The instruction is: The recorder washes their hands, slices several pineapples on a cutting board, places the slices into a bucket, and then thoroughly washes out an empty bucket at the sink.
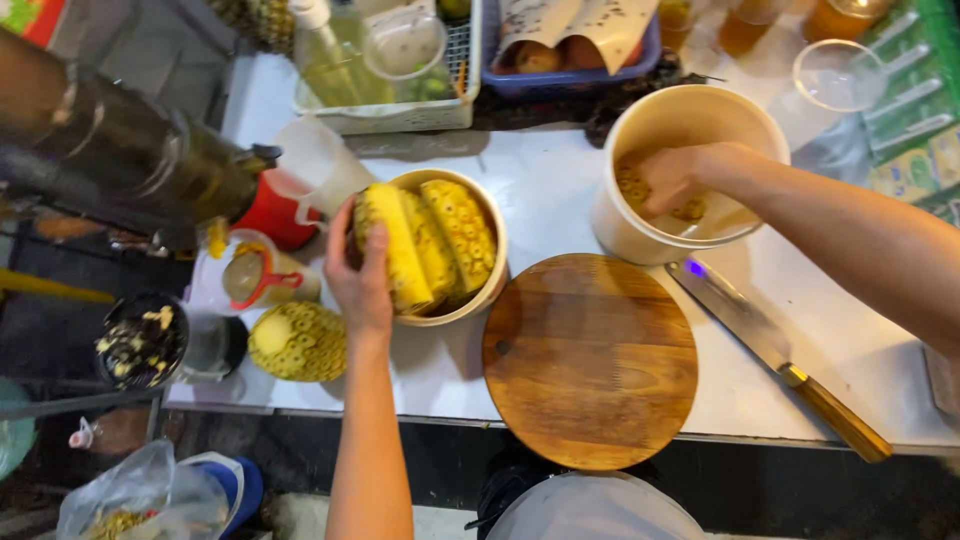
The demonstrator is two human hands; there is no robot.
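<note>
My left hand (358, 272) grips a peeled pineapple piece (392, 245) standing in a small cream tub (490, 270) with other peeled pineapple pieces (462, 232). My right hand (672, 178) reaches down into a larger cream bucket (690, 115) and closes around a pineapple piece (632, 186) inside; the fingers are partly hidden by the fruit. A round wooden cutting board (590, 358) lies near the table's front edge. A long knife (775, 355) with a wooden handle rests to its right.
A peeled pineapple (298, 342) lies on the table at front left. A dark juicer (120, 150), a red jug (275, 210) and a small cup (255, 275) stand at left. White and blue baskets (400, 115), plastic cups (835, 75) and a black bowl of scraps (140, 345) surround the area.
</note>
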